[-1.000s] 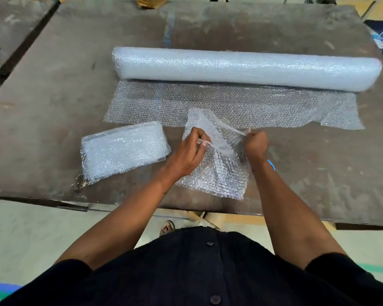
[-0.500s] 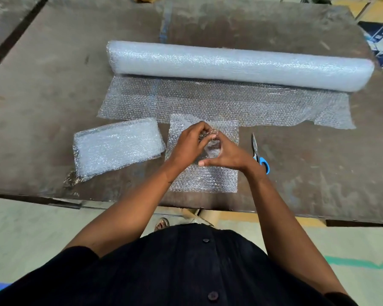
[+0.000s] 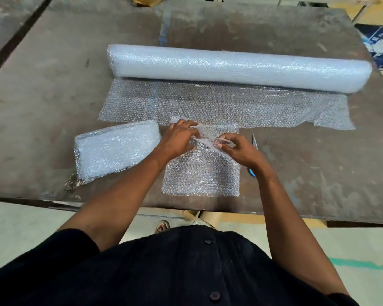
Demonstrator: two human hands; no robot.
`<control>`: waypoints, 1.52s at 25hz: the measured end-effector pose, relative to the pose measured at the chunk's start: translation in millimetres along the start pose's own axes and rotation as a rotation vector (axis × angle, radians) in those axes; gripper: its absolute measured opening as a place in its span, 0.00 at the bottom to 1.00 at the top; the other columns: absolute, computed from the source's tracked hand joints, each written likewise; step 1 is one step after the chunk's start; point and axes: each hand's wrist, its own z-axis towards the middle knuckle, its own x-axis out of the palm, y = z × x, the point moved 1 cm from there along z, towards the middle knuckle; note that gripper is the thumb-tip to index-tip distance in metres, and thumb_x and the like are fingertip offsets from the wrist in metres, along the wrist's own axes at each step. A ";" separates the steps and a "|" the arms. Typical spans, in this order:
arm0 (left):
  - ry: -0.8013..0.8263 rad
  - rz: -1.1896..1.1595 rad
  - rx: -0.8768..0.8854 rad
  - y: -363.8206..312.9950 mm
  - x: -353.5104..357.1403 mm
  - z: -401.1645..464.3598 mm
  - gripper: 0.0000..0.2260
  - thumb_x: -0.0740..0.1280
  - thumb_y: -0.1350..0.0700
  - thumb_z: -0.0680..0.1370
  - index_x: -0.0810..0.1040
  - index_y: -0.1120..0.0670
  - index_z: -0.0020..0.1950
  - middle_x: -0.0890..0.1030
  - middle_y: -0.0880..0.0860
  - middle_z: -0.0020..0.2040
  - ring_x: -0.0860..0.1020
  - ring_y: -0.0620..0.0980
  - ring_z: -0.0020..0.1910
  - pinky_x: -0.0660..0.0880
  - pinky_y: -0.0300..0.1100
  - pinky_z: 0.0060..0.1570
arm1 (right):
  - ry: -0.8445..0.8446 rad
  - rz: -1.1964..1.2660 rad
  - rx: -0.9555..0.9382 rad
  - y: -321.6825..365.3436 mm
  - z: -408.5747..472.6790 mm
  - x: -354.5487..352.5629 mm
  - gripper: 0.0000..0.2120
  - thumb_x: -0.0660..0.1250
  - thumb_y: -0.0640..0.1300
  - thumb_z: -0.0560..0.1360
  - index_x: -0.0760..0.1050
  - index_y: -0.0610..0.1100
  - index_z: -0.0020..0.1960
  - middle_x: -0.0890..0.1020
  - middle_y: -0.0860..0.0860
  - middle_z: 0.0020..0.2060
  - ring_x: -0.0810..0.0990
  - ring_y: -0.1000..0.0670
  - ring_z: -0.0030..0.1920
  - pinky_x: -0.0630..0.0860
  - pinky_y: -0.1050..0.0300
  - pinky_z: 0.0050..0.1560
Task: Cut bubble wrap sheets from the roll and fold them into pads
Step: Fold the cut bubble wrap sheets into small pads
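A long bubble wrap roll [image 3: 237, 67] lies across the table, with an unrolled length [image 3: 219, 104] spread flat in front of it. A cut bubble wrap sheet [image 3: 201, 173] lies near the table's front edge. My left hand [image 3: 178, 138] and my right hand [image 3: 238, 149] are both on its far part, pinching a raised fold of the sheet between them. A finished folded pad [image 3: 115, 149] rests to the left of the sheet. Blue-handled scissors [image 3: 253, 160] lie to the right, mostly hidden under my right wrist.
The dark worn table [image 3: 53, 85] ends at a front edge close to my body. A blue and white box [image 3: 380, 45] stands at the far right, and a cardboard piece [image 3: 142, 1] at the far edge. A sandalled foot [image 3: 163, 226] shows below.
The sheet, held up at an angle a second ago, now lies flat and square. My hands came together over it, then drew slightly apart, pinching a fold.
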 end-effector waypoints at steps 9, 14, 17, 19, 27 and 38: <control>-0.106 0.071 -0.068 4.0 16.9 1.2 0.14 0.73 0.42 0.79 0.80 0.42 0.63 0.77 0.45 0.59 0.74 0.48 0.62 0.59 0.52 0.63 | -0.068 -0.462 0.180 33.1 -1.6 -0.9 0.34 0.74 0.42 0.73 0.67 0.50 0.76 0.80 0.47 0.65 0.75 0.47 0.64 0.62 0.38 0.75; -0.055 -0.014 -0.001 -1.2 8.5 3.2 0.15 0.74 0.43 0.77 0.82 0.42 0.63 0.72 0.46 0.67 0.70 0.47 0.69 0.58 0.53 0.63 | -0.102 -1.054 -0.002 67.7 37.2 47.8 0.26 0.76 0.50 0.77 0.74 0.49 0.73 0.87 0.49 0.55 0.79 0.44 0.67 0.51 0.32 0.80; 0.012 -0.100 -0.027 10.0 2.7 2.5 0.19 0.72 0.36 0.77 0.81 0.40 0.66 0.71 0.45 0.74 0.68 0.47 0.73 0.58 0.55 0.67 | -0.072 -1.136 -0.040 68.2 51.5 52.2 0.04 0.71 0.48 0.82 0.80 0.50 0.55 0.83 0.52 0.37 0.83 0.47 0.50 0.56 0.36 0.79; 0.141 -0.132 -0.132 20.3 -5.6 -0.1 0.28 0.61 0.26 0.77 0.81 0.42 0.68 0.70 0.46 0.78 0.67 0.49 0.75 0.56 0.58 0.72 | -0.045 -1.086 -0.059 60.0 54.3 51.1 0.09 0.68 0.50 0.85 0.75 0.51 0.46 0.76 0.54 0.32 0.79 0.50 0.39 0.66 0.42 0.74; 0.370 -0.699 -0.324 44.5 -9.8 12.0 0.25 0.51 0.36 0.86 0.82 0.50 0.63 0.82 0.52 0.64 0.79 0.51 0.59 0.74 0.49 0.59 | -0.173 -0.790 -0.114 27.2 36.8 56.5 0.07 0.68 0.42 0.83 0.80 0.48 0.46 0.81 0.52 0.34 0.79 0.49 0.33 0.78 0.46 0.58; 0.337 -0.665 -0.163 75.5 -8.4 54.3 0.15 0.70 0.70 0.79 0.87 0.53 0.58 0.88 0.44 0.46 0.81 0.42 0.33 0.78 0.38 0.33 | -0.078 -0.784 -0.334 1.4 -0.8 64.1 0.13 0.75 0.37 0.77 0.83 0.50 0.58 0.89 0.53 0.52 0.84 0.45 0.47 0.78 0.49 0.54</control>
